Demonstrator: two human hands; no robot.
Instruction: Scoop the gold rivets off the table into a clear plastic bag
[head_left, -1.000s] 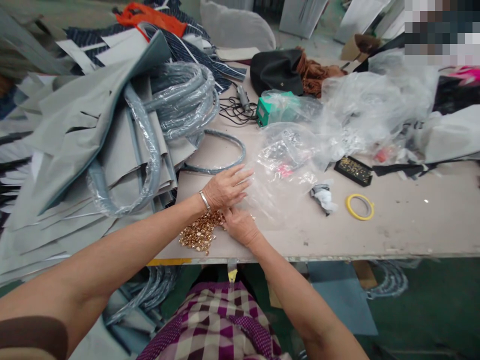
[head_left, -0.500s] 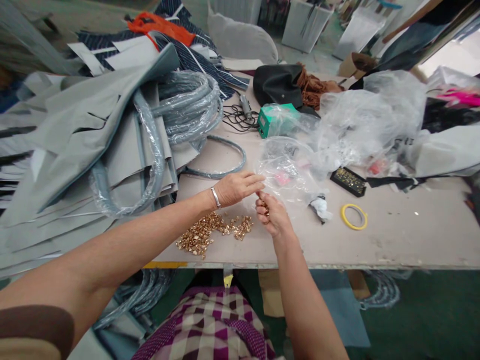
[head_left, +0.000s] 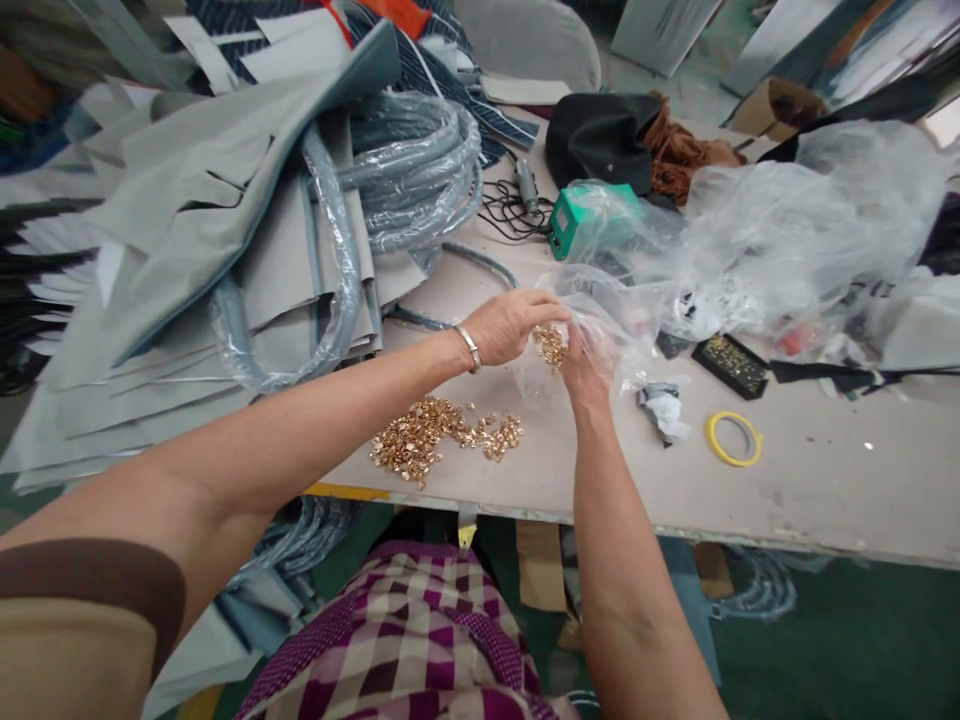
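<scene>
A clear plastic bag [head_left: 592,295] lies under and between both hands, with several small gold metal pieces [head_left: 550,346] showing at its near side. My left hand [head_left: 514,328], a silver bracelet at its wrist, reaches over from the left and is closed on the bag's edge. My right hand [head_left: 586,368] is closed on the bag just right of the gold pieces; its fingertips are partly hidden. Closer to me, a loose heap of the same gold pieces [head_left: 412,437] lies on the tabletop, with a smaller scatter at its right.
Grey sheets [head_left: 180,210] and plastic-wrapped grey tubing [head_left: 427,170] pile up at left. Behind the bag stands a green box [head_left: 574,222] with a cable. Rightward are a black tray [head_left: 729,364], yellow tape [head_left: 733,438] and crumpled plastic [head_left: 780,220].
Both hands have moved away from me and to the right, onto the bag. Gold pieces that were in my right hand now show at the bag between the hands. The view has shifted.
</scene>
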